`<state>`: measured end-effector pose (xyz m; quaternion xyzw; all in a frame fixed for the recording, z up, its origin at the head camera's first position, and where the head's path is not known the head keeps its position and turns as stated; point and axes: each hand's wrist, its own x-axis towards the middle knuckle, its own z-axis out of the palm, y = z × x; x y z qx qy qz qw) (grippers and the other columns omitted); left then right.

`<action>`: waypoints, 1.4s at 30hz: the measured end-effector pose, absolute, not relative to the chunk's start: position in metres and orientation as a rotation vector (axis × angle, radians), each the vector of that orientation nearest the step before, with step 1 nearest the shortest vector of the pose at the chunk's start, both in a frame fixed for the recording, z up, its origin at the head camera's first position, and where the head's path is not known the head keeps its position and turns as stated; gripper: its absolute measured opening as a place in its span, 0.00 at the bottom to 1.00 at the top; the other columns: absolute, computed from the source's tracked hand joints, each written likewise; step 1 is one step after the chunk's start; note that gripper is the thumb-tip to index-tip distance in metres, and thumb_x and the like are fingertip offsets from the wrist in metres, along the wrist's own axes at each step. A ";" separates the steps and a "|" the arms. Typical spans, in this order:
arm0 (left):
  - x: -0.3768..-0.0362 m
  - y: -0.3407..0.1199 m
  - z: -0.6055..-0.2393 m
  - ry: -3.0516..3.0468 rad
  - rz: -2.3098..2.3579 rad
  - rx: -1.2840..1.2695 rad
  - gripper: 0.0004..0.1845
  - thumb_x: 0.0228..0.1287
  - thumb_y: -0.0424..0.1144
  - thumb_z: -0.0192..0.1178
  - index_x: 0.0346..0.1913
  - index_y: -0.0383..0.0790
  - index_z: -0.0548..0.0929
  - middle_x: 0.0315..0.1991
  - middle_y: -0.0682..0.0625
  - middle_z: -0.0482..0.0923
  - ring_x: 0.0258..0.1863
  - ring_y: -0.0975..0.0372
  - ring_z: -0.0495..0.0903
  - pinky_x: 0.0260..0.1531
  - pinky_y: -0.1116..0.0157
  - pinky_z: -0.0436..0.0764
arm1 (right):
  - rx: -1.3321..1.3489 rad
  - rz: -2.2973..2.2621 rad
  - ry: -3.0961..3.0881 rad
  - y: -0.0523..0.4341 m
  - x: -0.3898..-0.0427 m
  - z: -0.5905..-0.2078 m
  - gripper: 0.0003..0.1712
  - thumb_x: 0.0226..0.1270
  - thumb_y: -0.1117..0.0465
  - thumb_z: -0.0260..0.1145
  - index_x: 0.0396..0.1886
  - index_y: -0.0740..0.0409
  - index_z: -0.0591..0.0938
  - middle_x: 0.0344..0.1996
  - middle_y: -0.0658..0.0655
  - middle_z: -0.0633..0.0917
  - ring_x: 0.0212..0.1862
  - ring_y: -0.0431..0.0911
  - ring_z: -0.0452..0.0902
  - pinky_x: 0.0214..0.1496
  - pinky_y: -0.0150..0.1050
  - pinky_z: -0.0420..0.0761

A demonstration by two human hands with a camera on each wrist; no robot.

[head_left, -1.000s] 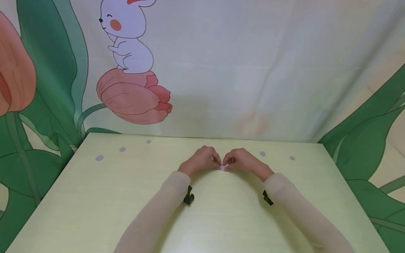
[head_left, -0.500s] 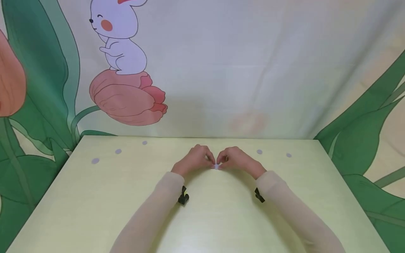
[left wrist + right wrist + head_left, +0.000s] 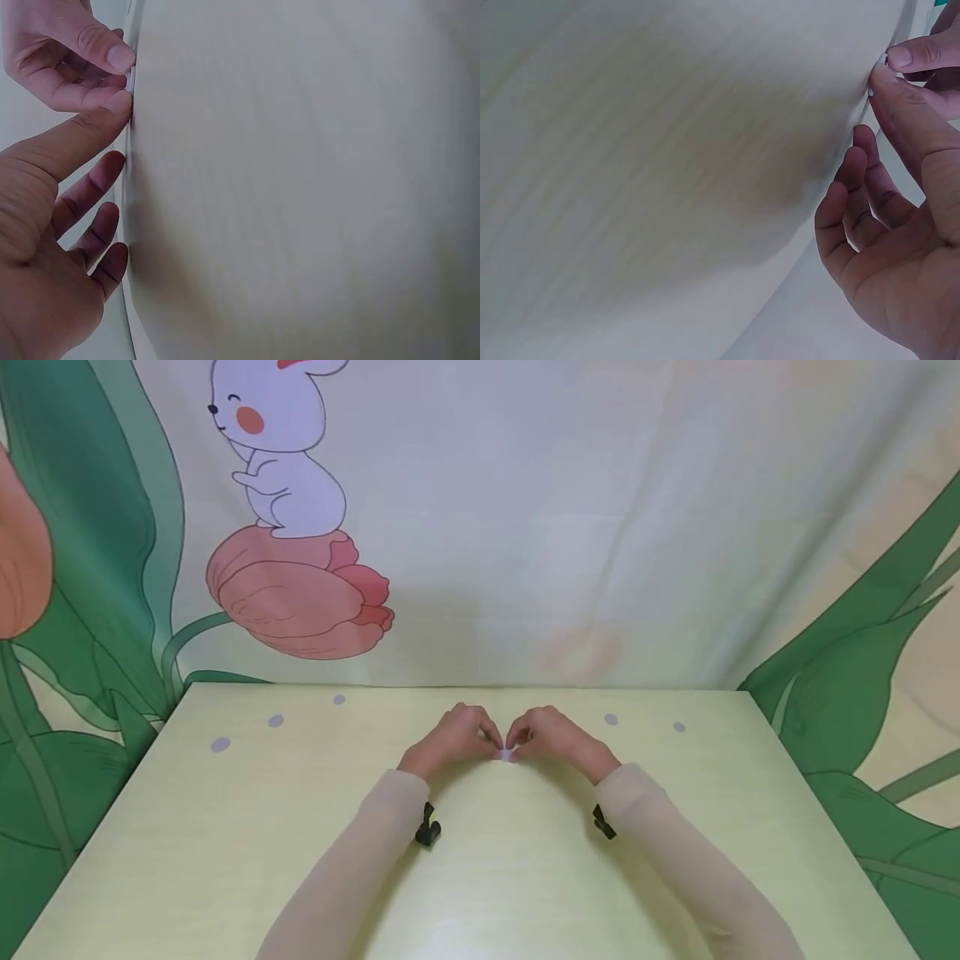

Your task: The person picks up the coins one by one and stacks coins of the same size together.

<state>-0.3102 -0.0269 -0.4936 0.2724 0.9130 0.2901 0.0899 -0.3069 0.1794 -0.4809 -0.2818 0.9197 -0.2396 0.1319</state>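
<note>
A small pale-purple flat disc (image 3: 506, 756) is at the table's back middle, mostly covered by fingertips. My left hand (image 3: 459, 735) pinches its left side between thumb and forefinger. From the other side my right hand (image 3: 551, 737) pinches it too, the two sets of fingertips nearly meeting. In the left wrist view only a thin pale edge of the disc (image 3: 130, 79) shows between the thumbs, close over the tabletop. The right wrist view has the right hand's (image 3: 911, 202) other fingers loosely curled, near the table surface.
On the pale yellow table (image 3: 510, 860), more flat purple discs lie at the back: a left one (image 3: 221, 744), a middle one (image 3: 276, 721) and a far one (image 3: 339, 700), plus two (image 3: 611, 719) on the right. Behind hangs a printed curtain (image 3: 480, 527).
The head view has shifted, so the table, discs and hands sit further left in it. Both hands keep their pinch on the disc, with only slight finger movement.
</note>
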 end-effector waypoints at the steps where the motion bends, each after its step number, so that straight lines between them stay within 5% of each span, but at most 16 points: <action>1: -0.310 -0.028 -0.494 2.717 0.860 0.814 0.03 0.56 0.40 0.77 0.34 0.50 0.94 0.41 0.55 0.84 0.49 0.58 0.78 0.57 0.54 0.74 | -0.822 -0.693 2.673 0.178 -0.307 -0.481 0.04 0.60 0.61 0.78 0.34 0.49 0.91 0.32 0.44 0.86 0.39 0.41 0.75 0.46 0.37 0.76; 42: -0.285 -0.080 -0.490 2.667 0.897 0.843 0.04 0.53 0.37 0.79 0.31 0.47 0.93 0.38 0.54 0.85 0.42 0.58 0.80 0.45 0.61 0.76 | -0.870 -0.689 2.636 0.126 -0.282 -0.479 0.04 0.60 0.61 0.78 0.34 0.50 0.90 0.28 0.44 0.84 0.34 0.39 0.75 0.40 0.33 0.76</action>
